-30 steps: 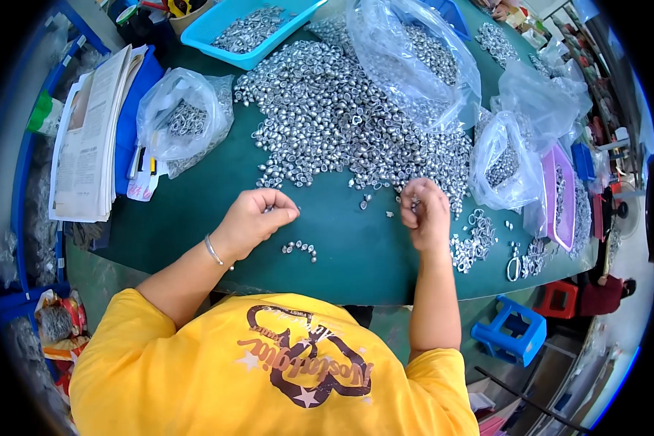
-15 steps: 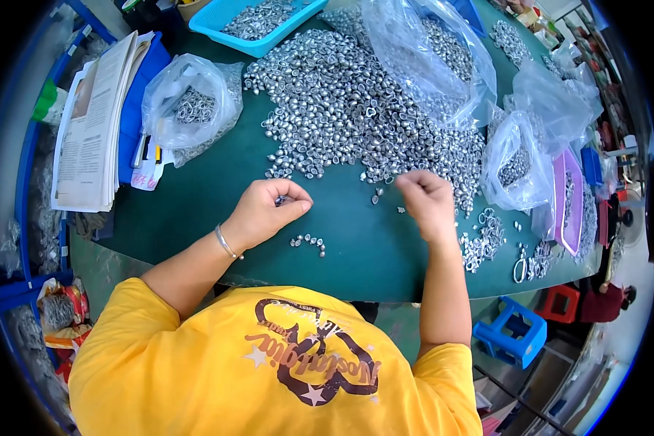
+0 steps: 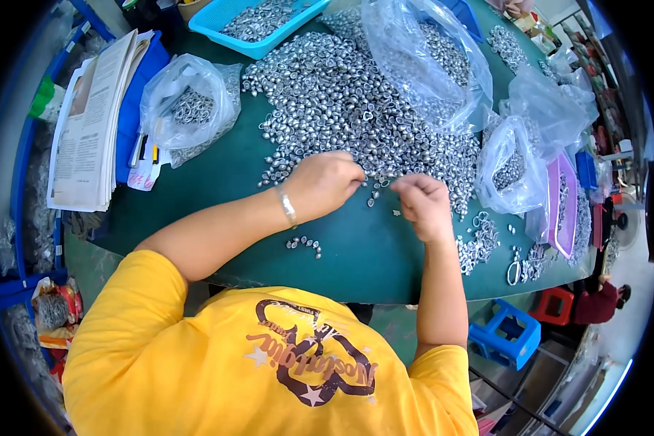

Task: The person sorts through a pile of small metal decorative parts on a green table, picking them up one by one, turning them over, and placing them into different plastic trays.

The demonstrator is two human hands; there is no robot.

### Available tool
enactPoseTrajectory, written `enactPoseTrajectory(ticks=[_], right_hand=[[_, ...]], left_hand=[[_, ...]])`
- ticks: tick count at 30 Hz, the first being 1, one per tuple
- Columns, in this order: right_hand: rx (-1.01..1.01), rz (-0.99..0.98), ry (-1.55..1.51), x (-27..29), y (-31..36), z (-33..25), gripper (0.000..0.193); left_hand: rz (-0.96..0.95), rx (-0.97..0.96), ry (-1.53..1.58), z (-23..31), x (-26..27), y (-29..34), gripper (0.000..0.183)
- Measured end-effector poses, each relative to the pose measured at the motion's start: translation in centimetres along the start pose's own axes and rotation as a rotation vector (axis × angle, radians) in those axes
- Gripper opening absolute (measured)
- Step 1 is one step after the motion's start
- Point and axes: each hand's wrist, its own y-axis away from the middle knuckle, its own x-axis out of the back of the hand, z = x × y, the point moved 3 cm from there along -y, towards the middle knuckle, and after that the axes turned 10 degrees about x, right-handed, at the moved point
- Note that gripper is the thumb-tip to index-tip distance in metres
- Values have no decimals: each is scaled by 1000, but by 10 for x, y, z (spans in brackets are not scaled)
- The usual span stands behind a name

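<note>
A big heap of small silver metal pieces point(image 3: 341, 94), rounded and hollow, spreads over the green table. My left hand point(image 3: 323, 187), with a bracelet at its wrist, is at the heap's near edge. Its thumb and fingers are pinched together, and what they hold is hidden. Close by on the right, my right hand point(image 3: 423, 207) is closed too, thumb against curled fingers; I cannot make out anything in it. A few loose metal pieces point(image 3: 373, 196) lie between the hands. Nearer to me, several more form a short curved row point(image 3: 305, 243) on the table.
Clear plastic bags of metal parts stand at the left point(image 3: 189, 109) and right point(image 3: 514, 163). A blue basket point(image 3: 254, 48) sits at the back, a purple tray point(image 3: 559, 218) far right. Open metal rings point(image 3: 479, 243) lie beside my right wrist. Papers point(image 3: 91, 131) stand at left.
My left hand has moved right and away from me, from above the curved row to the heap's edge. The right hand has stayed nearly in place.
</note>
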Motion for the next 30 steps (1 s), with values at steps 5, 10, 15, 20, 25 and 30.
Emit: enactPoseTrajectory(ticks=[5, 10, 15, 20, 25, 30], right_hand=[[398, 34, 846, -26, -2, 0, 12], [469, 23, 1086, -32, -2, -4, 14], [488, 75, 976, -27, -3, -2, 11], [113, -85, -759, -10, -1, -2, 3], [168, -10, 412, -24, 1, -7, 13], [370, -23, 1108, -42, 6, -7, 15]], left_hand=[[-49, -34, -164, 0, -24, -17, 7], [15, -16, -85, -3, -27, -16, 7], [-282, 443, 1059, -12, -12, -17, 8], [-395, 803, 1883, -12, 15, 14, 6], [-446, 703, 1692, -40, 16, 37, 8], [-374, 356, 496, -17, 31, 48, 10]])
